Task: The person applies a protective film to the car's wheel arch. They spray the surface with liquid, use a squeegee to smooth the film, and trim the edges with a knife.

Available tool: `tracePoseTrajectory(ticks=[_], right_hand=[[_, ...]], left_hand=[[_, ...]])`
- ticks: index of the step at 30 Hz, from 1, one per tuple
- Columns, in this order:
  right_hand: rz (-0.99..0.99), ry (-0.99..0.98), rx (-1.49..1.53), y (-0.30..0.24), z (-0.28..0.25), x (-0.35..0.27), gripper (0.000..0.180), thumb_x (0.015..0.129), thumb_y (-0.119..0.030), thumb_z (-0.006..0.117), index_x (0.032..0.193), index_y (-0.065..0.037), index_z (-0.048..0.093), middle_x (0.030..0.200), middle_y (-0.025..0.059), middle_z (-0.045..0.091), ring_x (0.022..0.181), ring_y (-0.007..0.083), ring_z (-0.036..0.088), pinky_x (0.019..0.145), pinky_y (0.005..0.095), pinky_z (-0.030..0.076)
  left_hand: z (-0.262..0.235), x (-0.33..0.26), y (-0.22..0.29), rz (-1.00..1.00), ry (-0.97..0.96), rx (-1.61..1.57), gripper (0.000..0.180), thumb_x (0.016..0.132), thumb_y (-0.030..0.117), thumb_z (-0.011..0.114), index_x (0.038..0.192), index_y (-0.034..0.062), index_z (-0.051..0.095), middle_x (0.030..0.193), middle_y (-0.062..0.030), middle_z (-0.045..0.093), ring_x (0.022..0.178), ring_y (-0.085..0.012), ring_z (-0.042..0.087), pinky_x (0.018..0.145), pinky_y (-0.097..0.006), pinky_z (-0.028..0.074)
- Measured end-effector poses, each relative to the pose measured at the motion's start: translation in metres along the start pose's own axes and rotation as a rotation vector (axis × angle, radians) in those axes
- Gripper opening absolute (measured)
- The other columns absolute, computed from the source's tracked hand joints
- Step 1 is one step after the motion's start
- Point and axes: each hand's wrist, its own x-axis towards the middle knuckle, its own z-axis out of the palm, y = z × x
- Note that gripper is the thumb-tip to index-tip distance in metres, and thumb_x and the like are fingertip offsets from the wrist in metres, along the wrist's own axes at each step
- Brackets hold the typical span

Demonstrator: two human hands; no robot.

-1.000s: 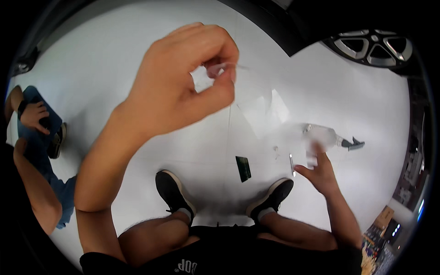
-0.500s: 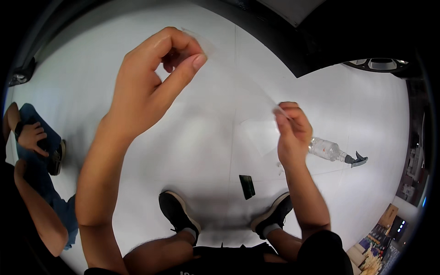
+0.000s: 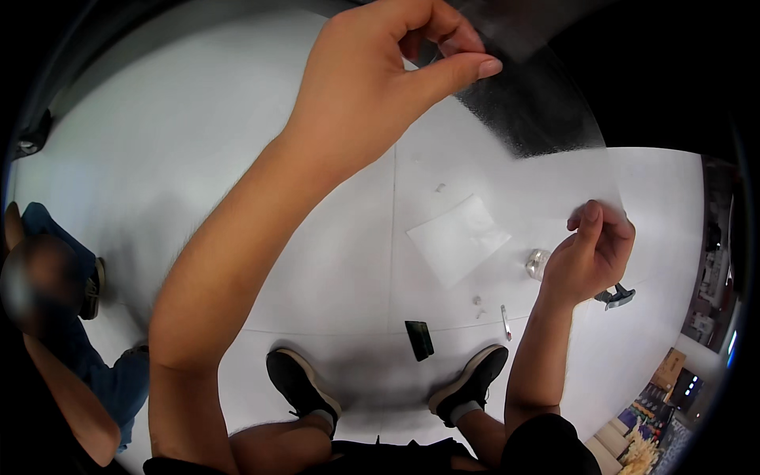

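A clear plastic film [image 3: 546, 111] hangs stretched between my two hands, its surface finely speckled where it passes in front of a black panel. My left hand [image 3: 388, 79], at the top, pinches one upper corner between thumb and fingers. Lower down on the right, my right hand [image 3: 594, 249] holds the film's lower edge between thumb and fingertips. Behind that hand a clear spray bottle [image 3: 536, 264] lies on the floor, mostly hidden, its dark trigger head [image 3: 619, 296] showing past my wrist.
The glossy black panel [image 3: 649, 87] overhangs the upper right. On the white floor lie a pale square sheet [image 3: 459, 237], a dark flat card [image 3: 419, 340], a slim cutter-like tool [image 3: 506, 322] and small scraps [image 3: 477, 302]. Another person in jeans [image 3: 99, 364] sits at left.
Both hands have moved to the right, the left also upward and the right slightly down. The film is spread wider and now overlaps the black panel.
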Motion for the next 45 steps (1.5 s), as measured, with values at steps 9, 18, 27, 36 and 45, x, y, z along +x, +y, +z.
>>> tracePoseTrajectory(ticks=[9, 18, 27, 36, 45], right_hand=[[0.096, 0.029, -0.010, 0.003, 0.013, 0.017, 0.011, 0.097, -0.001, 0.072, 0.096, -0.001, 0.061, 0.081, 0.0049, 0.066, 0.065, 0.0069, 0.055, 0.059, 0.0212, 0.044], [0.330, -0.036, 0.130, 0.013, -0.001, -0.016, 0.014, 0.104, -0.010, 0.062, 0.113, 0.000, 0.058, 0.093, 0.0067, 0.063, 0.075, 0.0096, 0.054, 0.063, 0.0249, 0.045], [0.776, -1.653, -0.768, -0.017, -0.105, -0.257, 0.065, 0.090, -0.043, 0.077, 0.132, -0.001, 0.051, 0.121, 0.0187, 0.062, 0.100, 0.0378, 0.069, 0.080, 0.0471, 0.059], [0.538, -1.058, -0.363, -0.034, -0.051, -0.221, 0.032, 0.088, -0.015, 0.081, 0.109, -0.006, 0.058, 0.091, 0.0098, 0.061, 0.074, 0.0219, 0.067, 0.062, 0.0355, 0.054], [0.014, -0.091, -0.200, -0.044, 0.062, -0.014, 0.019, 0.087, 0.000, 0.080, 0.086, 0.000, 0.060, 0.075, 0.0025, 0.062, 0.057, 0.0064, 0.053, 0.048, 0.0215, 0.042]], left_hand=[[0.018, 0.003, -0.013, 0.114, 0.159, 0.075, 0.016, 0.089, 0.013, 0.082, 0.092, 0.0032, 0.070, 0.084, -0.0020, 0.069, 0.080, -0.0114, 0.059, 0.073, -0.027, 0.044], [0.016, 0.001, -0.026, 0.169, 0.172, 0.091, 0.022, 0.090, 0.018, 0.083, 0.102, 0.0028, 0.071, 0.089, 0.0012, 0.069, 0.081, -0.0078, 0.056, 0.076, -0.024, 0.045], [-0.007, -0.025, -0.005, -0.086, 0.091, 0.206, 0.026, 0.091, 0.020, 0.082, 0.108, 0.0028, 0.072, 0.094, -0.0001, 0.069, 0.087, -0.0090, 0.056, 0.078, -0.025, 0.046], [-0.015, -0.064, -0.011, -0.449, 0.155, 0.196, 0.018, 0.092, 0.022, 0.076, 0.099, 0.0052, 0.076, 0.090, 0.0019, 0.071, 0.079, -0.0106, 0.050, 0.071, -0.027, 0.045], [0.039, -0.076, 0.025, 0.261, -0.101, 0.143, 0.027, 0.090, 0.001, 0.072, 0.116, 0.0061, 0.077, 0.118, -0.0072, 0.076, 0.089, -0.0219, 0.065, 0.079, -0.031, 0.052]])
